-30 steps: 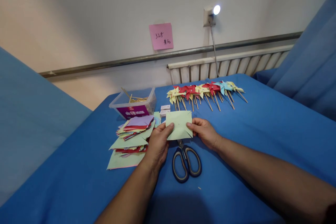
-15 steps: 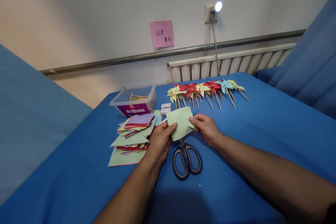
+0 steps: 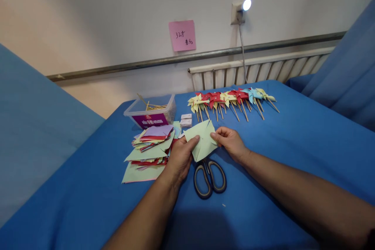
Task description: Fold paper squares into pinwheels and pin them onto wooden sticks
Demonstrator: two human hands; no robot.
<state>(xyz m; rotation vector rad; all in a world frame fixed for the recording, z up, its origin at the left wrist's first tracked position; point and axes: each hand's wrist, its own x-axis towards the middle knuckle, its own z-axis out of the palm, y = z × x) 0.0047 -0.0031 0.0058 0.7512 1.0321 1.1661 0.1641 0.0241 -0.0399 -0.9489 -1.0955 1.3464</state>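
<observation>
Between my hands is a pale green square of paper [image 3: 204, 144] with slits cut in from its corners and a small dot at its centre. My left hand [image 3: 182, 154] pinches its left side, thumb on top. On the right edge, the thumb and fingers of my right hand [image 3: 230, 142] close on the paper. Under its lower edge lie dark-handled scissors [image 3: 217, 177], blades mostly hidden by the paper. Beside my left hand is a stack of coloured paper squares [image 3: 155, 144] in purple, red, yellow and green.
A clear plastic box [image 3: 168, 115] with thin wooden sticks stands behind the stack. Two small white boxes [image 3: 186, 121] sit beside it. Several finished paper pinwheels [image 3: 231, 97] on sticks lie in a row at the back of the blue-covered table [image 3: 281, 203]. A radiator [image 3: 263, 68] is behind.
The green paper has turned a little in my hands, so its slits show more clearly. Both hands still hold it. The camera view has shifted slightly.
</observation>
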